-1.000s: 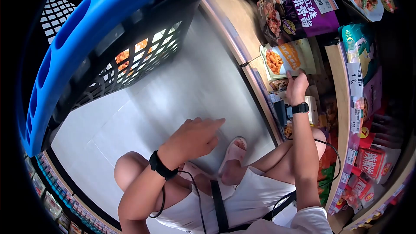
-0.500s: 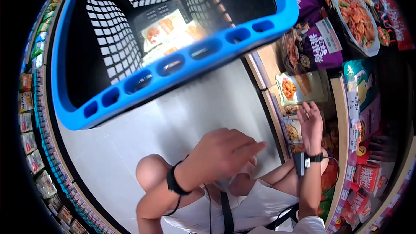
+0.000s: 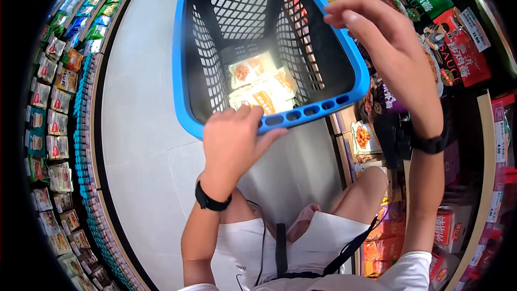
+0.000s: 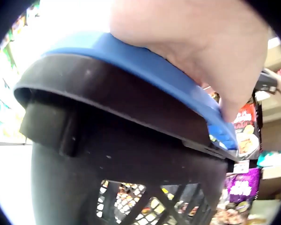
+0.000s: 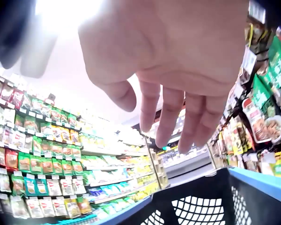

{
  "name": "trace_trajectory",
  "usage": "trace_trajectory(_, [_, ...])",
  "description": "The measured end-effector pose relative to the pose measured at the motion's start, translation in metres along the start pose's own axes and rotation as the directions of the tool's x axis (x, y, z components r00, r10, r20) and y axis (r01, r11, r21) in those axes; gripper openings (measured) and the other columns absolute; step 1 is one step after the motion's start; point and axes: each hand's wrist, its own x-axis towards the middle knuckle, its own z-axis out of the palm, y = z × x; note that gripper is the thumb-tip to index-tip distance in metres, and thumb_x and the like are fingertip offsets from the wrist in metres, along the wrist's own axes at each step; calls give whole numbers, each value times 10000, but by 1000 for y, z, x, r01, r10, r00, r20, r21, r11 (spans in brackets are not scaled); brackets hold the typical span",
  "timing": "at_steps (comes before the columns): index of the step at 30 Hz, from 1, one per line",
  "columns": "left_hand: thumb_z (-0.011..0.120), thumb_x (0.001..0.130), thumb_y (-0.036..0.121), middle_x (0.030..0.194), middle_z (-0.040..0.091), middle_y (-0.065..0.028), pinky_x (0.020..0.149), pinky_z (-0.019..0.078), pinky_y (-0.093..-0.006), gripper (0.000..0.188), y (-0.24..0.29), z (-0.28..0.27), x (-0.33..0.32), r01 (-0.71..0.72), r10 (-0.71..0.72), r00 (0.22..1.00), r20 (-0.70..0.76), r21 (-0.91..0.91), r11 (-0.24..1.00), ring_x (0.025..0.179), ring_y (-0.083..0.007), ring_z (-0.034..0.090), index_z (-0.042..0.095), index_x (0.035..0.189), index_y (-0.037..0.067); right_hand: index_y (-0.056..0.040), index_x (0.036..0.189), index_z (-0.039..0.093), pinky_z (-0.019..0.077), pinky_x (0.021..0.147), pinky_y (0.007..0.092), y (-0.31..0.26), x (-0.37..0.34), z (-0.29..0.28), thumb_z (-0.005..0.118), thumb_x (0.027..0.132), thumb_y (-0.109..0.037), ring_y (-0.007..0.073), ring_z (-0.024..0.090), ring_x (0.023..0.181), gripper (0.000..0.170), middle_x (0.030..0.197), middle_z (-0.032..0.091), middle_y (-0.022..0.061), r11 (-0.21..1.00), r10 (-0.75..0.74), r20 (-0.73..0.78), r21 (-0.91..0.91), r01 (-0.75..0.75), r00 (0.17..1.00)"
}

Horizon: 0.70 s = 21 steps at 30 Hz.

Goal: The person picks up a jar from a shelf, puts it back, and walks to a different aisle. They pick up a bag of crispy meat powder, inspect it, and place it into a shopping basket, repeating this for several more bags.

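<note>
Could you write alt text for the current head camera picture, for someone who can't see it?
A person's left hand grips the near blue rim of a black shopping basket with pale food packets inside. Their right hand is open at the basket's right side. Packaged food fills shelves on both sides.
</note>
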Motion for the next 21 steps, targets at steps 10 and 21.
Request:
trace_trajectory(10, [705, 753, 449, 774, 588, -41, 573, 411, -343, 393, 99, -36, -120, 154, -91, 960, 266, -226, 962, 647, -220, 521, 601, 859, 85, 4, 1214, 574, 462, 921, 384, 113, 76, 144, 561, 875, -472, 315, 596, 1089, 584, 1172, 626, 189, 819, 481, 797, -557, 136, 367])
trace_trajectory(21, [670, 794, 431, 933, 645, -17, 652, 465, -227, 349, 122, -25, -165, 164, -125, 975, 185, -210, 964, 769, -124, 587, 617, 884, 99, -56, 1171, 563, 499, 866, 429, 213, -141, 318, 853, 579, -351, 344, 613, 1023, 723, 1100, 586, 177, 649, 575, 710, -698, 302, 407])
